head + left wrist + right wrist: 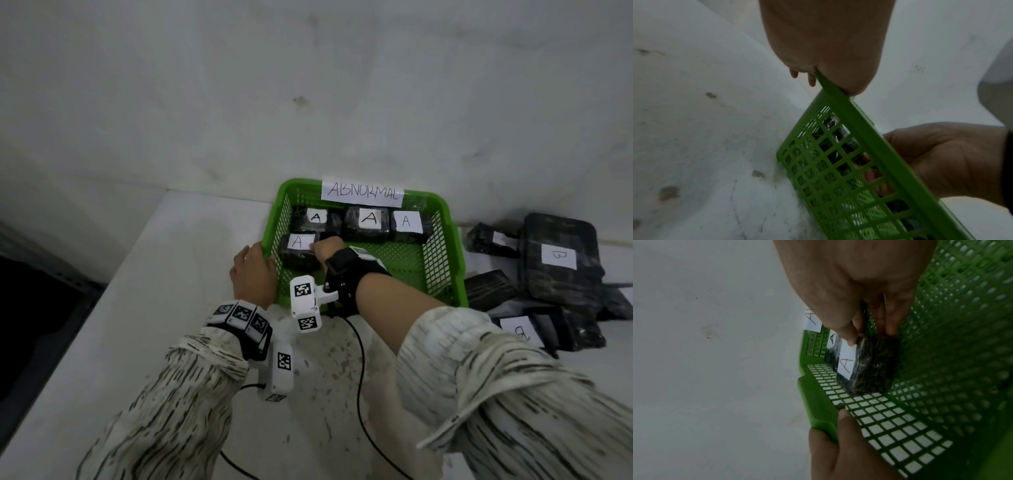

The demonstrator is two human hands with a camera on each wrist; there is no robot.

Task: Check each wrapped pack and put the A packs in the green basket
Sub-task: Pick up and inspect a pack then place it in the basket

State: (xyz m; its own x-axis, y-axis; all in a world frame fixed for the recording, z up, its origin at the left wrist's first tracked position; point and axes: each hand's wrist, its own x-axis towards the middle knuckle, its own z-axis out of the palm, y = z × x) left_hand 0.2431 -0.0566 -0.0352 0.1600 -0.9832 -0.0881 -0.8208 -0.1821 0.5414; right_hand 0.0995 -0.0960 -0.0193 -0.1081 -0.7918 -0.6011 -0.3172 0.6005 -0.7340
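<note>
The green basket (457, 253) carries a paper sign reading ABNORMAL (362, 193). Three black wrapped packs with A labels (368, 222) lie along its back wall. A fourth A pack (296, 255) sits in the front left corner, and my right hand (327, 248) reaches in and pinches it. In the right wrist view the thumb and fingers of my right hand (871, 335) hold this A pack (865, 369) at its near end. My left hand (253, 274) grips the basket's left rim (879, 146), thumb over the edge.
To the right of the basket lies a pile of black wrapped packs, among them a large B pack (558, 260) and another B pack (520, 330). A black cable (359, 394) trails over the white table. The table's left edge drops to a dark floor (34, 308).
</note>
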